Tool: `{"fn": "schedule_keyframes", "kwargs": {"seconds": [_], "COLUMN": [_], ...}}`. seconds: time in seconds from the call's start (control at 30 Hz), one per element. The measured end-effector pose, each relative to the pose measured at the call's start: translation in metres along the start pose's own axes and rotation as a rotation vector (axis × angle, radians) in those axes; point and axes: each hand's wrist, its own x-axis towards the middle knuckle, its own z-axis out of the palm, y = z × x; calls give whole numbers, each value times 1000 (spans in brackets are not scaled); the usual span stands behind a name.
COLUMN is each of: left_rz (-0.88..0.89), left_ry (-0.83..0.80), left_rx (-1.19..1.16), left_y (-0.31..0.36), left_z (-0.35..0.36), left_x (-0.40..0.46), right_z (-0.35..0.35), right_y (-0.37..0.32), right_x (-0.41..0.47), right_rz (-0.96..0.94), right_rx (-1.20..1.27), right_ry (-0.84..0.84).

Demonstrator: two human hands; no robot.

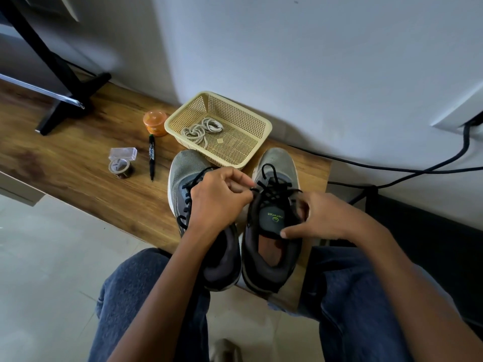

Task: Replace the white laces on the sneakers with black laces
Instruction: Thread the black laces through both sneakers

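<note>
Left hand [218,199] is held curled, fingertips pinched together. Right hand [322,216] is curled, thumb extended leftward.

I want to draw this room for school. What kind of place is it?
Probably a room in a home. A low wooden bench stands against a plain white wall on a tiled floor, with a black stand, power cables, a plastic basket and sneakers.
</note>
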Motion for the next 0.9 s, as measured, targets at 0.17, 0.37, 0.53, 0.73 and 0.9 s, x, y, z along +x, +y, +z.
{"fn": "schedule_keyframes", "kwargs": {"seconds": [0.17, 0.37, 0.53, 0.73, 0.9], "left_rz": [-3, 26, 132, 123, 248], "left_ry": [114, 392, 805, 879, 397], "left_rx": [-62, -230, -348, -130, 430], "left_y": [-1, 1, 3, -8, -8], "left_z": [2, -9, -26, -31, -9], "left_x": [2, 7, 10, 14, 11], "right_z": [-1, -1, -3, -2, -1], "right_y": [5, 11, 14, 11, 9], "right_x": [2, 9, 9, 11, 12], "right_rz": [109, 204, 242, 237, 230], "right_rx": [145, 220, 233, 223, 203], "right_ry": [-50, 8, 27, 25, 26]}}
